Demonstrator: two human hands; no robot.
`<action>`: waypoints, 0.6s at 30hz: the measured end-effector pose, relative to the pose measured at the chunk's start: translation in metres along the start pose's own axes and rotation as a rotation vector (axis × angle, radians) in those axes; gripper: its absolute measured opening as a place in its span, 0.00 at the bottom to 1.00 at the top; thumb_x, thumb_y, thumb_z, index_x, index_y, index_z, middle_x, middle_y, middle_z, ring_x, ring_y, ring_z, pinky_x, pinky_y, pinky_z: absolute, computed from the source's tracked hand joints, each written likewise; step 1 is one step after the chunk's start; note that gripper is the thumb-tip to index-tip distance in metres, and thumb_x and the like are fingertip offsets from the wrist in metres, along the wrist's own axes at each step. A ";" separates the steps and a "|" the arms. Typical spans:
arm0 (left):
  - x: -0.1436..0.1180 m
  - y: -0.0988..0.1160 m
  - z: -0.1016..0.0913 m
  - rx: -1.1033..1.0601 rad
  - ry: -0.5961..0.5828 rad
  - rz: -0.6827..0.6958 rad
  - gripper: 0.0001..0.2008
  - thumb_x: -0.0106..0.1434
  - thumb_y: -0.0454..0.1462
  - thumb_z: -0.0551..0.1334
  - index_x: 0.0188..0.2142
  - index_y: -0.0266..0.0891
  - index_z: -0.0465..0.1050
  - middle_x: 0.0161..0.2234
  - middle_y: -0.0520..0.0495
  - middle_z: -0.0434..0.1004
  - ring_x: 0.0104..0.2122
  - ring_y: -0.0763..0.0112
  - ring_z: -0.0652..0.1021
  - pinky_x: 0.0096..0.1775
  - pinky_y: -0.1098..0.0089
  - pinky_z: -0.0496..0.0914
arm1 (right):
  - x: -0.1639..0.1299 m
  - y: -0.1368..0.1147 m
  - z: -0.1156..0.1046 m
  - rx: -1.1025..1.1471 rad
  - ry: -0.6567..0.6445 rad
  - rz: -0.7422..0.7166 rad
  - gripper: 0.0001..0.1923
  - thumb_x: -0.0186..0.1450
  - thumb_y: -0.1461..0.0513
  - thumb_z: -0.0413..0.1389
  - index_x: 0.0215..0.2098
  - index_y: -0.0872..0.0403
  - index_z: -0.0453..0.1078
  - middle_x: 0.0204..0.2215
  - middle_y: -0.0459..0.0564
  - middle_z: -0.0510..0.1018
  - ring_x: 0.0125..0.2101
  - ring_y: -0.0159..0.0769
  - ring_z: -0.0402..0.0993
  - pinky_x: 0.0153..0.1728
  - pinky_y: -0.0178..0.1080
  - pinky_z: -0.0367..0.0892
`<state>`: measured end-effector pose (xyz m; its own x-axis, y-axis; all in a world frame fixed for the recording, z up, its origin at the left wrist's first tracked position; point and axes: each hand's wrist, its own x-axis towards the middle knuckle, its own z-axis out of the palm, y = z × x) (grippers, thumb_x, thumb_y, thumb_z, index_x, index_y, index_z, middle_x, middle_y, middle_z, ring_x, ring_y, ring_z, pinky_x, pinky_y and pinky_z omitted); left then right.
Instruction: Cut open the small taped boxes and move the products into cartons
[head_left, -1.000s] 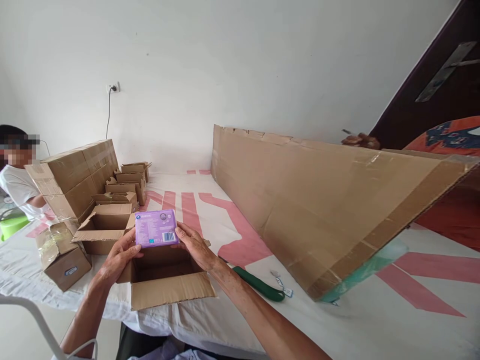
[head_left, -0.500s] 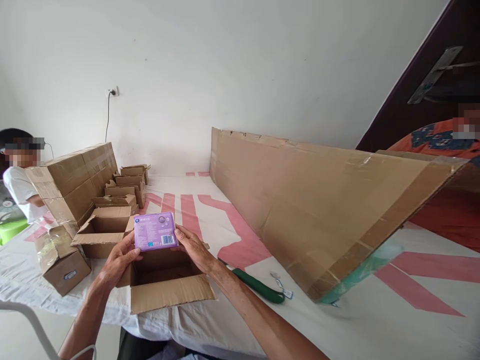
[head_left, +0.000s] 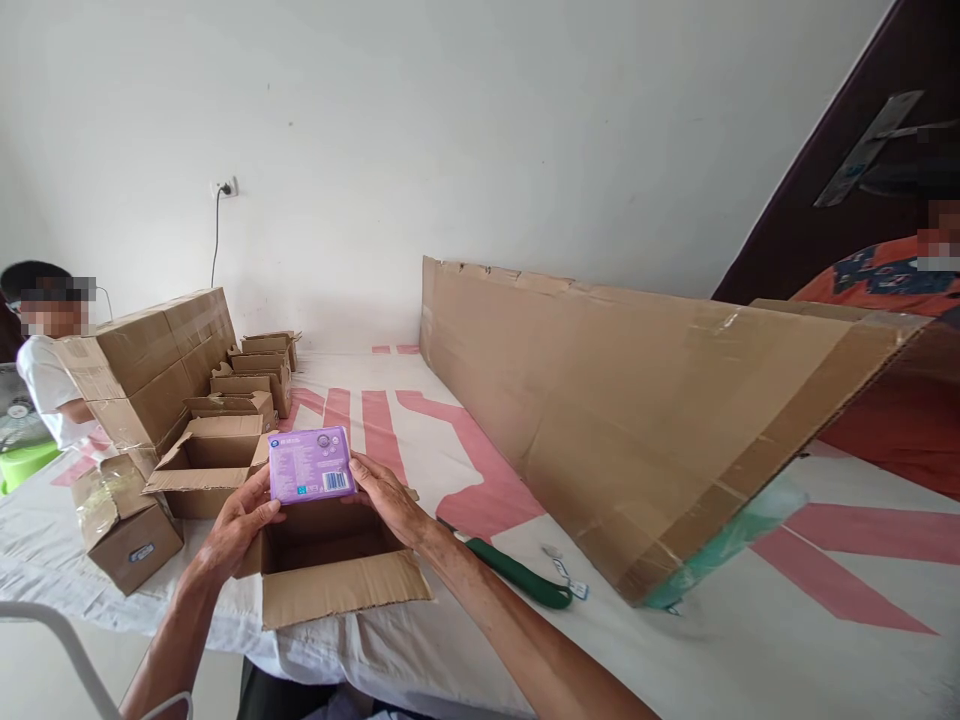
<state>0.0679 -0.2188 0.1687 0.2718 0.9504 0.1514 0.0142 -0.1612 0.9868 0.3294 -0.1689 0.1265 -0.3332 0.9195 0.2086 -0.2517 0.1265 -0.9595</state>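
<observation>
All positions below are referenced to the open carton (head_left: 330, 560), which sits at the near edge of the cloth-covered table (head_left: 750, 640) with its flaps folded outward and its interior visibly empty.

Far left of the carton, a seated person in a white shirt (head_left: 45, 385) is partly hidden behind a stack of sealed cartons (head_left: 146, 360). A small taped box (head_left: 124, 525) lies left of the carton, and a row of open small cartons (head_left: 232, 410) runs away from it behind and to the left.

The left hand (head_left: 238, 525) grips the left edge of the purple packet (head_left: 311, 465), fingers closed around it. The packet is held directly above the rear rim of the carton, barcode face toward the camera, tilted slightly, and not yet inside. The right hand (head_left: 386, 495) clamps the packet's right edge, thumb on the printed face.

Step in hand, by judgement: the packet is positioned over the carton mouth for loading. The next move calls for lowering the packet level into the cavity, keeping its edges clear of the raised flaps, then releasing both grips.

Right of the carton, a green-handled tool (head_left: 517, 575) lies on the cloth. Farther right stands a long cardboard panel (head_left: 637, 420), with a person in an orange garment (head_left: 892, 290) behind it.
</observation>
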 end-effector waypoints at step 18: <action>0.000 -0.010 -0.005 -0.032 0.051 -0.007 0.39 0.62 0.53 0.76 0.70 0.47 0.74 0.71 0.38 0.73 0.69 0.36 0.71 0.54 0.59 0.76 | 0.004 0.001 0.001 0.004 -0.015 -0.026 0.36 0.66 0.31 0.60 0.61 0.42 0.79 0.55 0.51 0.84 0.51 0.48 0.81 0.49 0.50 0.79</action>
<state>0.0631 -0.2157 0.1595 0.2224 0.9639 0.1467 -0.0156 -0.1469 0.9890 0.3273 -0.1651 0.1268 -0.3401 0.9102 0.2364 -0.2642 0.1488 -0.9529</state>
